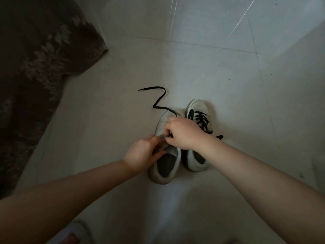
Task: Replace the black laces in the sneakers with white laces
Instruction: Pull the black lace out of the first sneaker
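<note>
Two pale sneakers stand side by side on the floor, toes pointing away from me. My left hand point(142, 153) grips the grey tongue of the left sneaker point(167, 170) near its opening. My right hand point(182, 133) pinches the black lace point(159, 97) over that sneaker's eyelets. A loose end of this lace trails in a zigzag across the floor beyond the toe. The right sneaker point(197, 110) has its black lace point(202, 119) threaded in rows. No white laces are in view.
A dark patterned fabric point(35, 71) hangs or lies along the left side. Pale floor tiles point(228, 76) surround the shoes. My foot in a light slipper point(73, 233) shows at the bottom edge.
</note>
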A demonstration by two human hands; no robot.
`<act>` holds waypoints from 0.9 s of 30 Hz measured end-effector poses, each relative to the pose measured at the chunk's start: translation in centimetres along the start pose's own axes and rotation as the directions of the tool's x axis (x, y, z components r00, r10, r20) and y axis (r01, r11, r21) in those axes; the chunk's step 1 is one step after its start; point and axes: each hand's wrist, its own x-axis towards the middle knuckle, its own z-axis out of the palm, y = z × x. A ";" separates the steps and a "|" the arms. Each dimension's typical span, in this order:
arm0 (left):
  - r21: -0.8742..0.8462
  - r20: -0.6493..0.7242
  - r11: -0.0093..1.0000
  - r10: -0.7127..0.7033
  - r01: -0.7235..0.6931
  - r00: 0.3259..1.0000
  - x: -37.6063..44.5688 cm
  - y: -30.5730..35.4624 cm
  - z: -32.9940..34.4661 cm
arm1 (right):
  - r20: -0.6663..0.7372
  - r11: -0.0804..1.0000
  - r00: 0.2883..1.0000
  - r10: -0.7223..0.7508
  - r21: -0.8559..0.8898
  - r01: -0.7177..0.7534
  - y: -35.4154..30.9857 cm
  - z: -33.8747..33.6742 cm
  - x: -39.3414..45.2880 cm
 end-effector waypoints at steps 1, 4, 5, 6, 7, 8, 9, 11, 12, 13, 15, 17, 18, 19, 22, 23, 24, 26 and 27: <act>-0.002 0.000 1.000 0.004 -0.004 1.000 0.0 -0.1 -0.1 | 0.019 1.000 1.000 0.010 -0.017 -0.009 -0.2 0.1 0.0; 0.005 0.005 1.000 -0.014 0.014 1.000 -0.1 0.1 -0.2 | 0.017 0.989 0.999 -0.032 -0.145 0.034 -0.2 0.5 0.1; 0.007 -0.001 1.000 -0.021 0.021 1.000 -0.1 0.1 -0.1 | 0.024 0.982 0.998 -0.056 -0.178 0.060 -0.2 0.5 0.1; 0.001 -0.009 1.000 -0.028 0.028 1.000 -0.1 0.0 0.0 | 0.035 0.979 0.997 -0.070 -0.188 0.076 -0.1 0.5 0.0; -0.010 -0.013 0.999 -0.035 0.035 0.999 -0.1 0.0 0.0 | 0.042 0.981 0.996 -0.076 -0.176 0.082 0.1 0.4 -0.1; -0.024 -0.010 0.999 -0.047 0.046 0.999 -0.1 -0.1 0.1 | 0.049 0.987 0.996 -0.072 -0.143 0.078 0.3 0.2 -0.3; -0.037 -0.007 0.998 -0.055 0.055 0.998 -0.2 -0.2 0.2 | 0.046 0.995 0.998 -0.052 -0.084 0.055 0.5 -0.1 -0.5; -0.052 0.004 0.997 -0.063 0.063 0.998 -0.3 -0.4 0.3 | 0.016 0.998 1.000 -0.004 0.065 0.003 0.7 -0.6 -0.9; -0.060 0.005 0.996 -0.066 0.066 0.998 -0.3 -0.4 0.3 | 0.007 0.995 1.000 0.003 0.102 -0.004 0.6 -0.7 -1.0; -0.070 -0.002 0.995 -0.065 0.065 0.998 -0.4 -0.5 0.4 | 0.017 0.996 1.000 -0.005 0.088 0.004 0.5 -0.6 -1.0; -0.086 -0.010 0.995 -0.060 0.059 0.998 -0.3 -0.4 0.5 | 0.057 1.000 0.998 -0.021 0.001 0.021 0.1 0.0 -1.0; -0.074 -0.008 0.996 -0.053 0.052 0.999 -0.2 -0.3 0.6 | 0.067 0.994 0.997 -0.029 -0.102 0.036 -0.2 0.5 -0.8; -0.063 -0.004 0.997 -0.052 0.052 0.999 -0.2 -0.3 0.7 | 0.073 0.988 0.997 -0.031 -0.150 0.042 -0.2 0.6 -0.6; -0.049 0.001 0.997 -0.058 0.058 0.998 -0.2 -0.2 0.7 | 0.083 0.978 0.996 -0.041 -0.201 0.057 -0.2 0.7 -0.6; -0.029 -0.009 0.996 -0.080 0.080 0.997 -0.4 0.1 0.7 | 0.082 0.969 0.993 -0.086 -0.226 0.102 -0.1 0.8 -1.0; -0.024 -0.012 0.996 -0.084 0.084 0.996 -0.4 0.2 0.6 | 0.043 0.974 0.995 -0.088 -0.205 0.095 0.3 0.5 -1.3; -0.014 -0.010 0.996 -0.091 0.091 0.996 -0.3 0.3 0.5 | -0.019 0.983 0.997 -0.075 -0.172 0.071 1.0 0.0 -1.5; 0.008 0.006 0.992 -0.129 0.129 0.992 -0.1 0.3 0.3 | -0.129 0.997 0.992 0.013 -0.076 -0.023 2.6 -1.2 -1.9; 0.009 0.005 0.990 -0.143 0.143 0.990 0.0 0.2 0.2 | -0.144 0.997 0.988 0.061 -0.033 -0.066 3.3 -1.6 -2.0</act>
